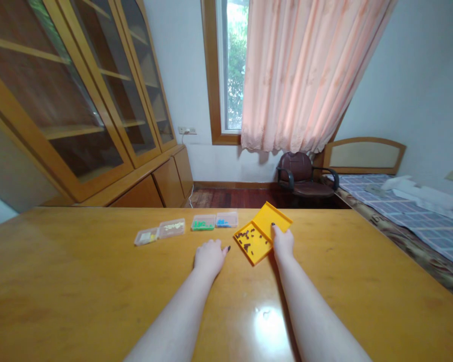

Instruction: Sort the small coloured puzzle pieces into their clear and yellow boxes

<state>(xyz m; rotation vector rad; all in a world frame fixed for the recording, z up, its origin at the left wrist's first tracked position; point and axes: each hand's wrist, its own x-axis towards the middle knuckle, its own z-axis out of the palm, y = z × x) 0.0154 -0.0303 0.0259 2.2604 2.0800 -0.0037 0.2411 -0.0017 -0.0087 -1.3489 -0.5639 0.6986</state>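
Observation:
A hinged yellow plastic box (266, 229) is spread open and tilted, with several small dark pieces (246, 240) scattered in its nearer half. My right hand (284, 242) grips the box at its right side, thumb pressed on the inside of the lid half and the other fingers hidden beneath. Flat on the table, my left hand (208, 256) rests to the left of the box with nothing in it. Its thumb points out to the right, apart from the other fingers, which are loosely bent and partly hidden.
Beyond my left hand lie clear cases with green pieces (203, 224), blue pieces (222, 221) and pale pieces (171, 228), plus a small clear case (146, 236). They stand on a glossy wooden table (98, 296). A chair (302, 173) stands behind, a bed (411, 211) on the right.

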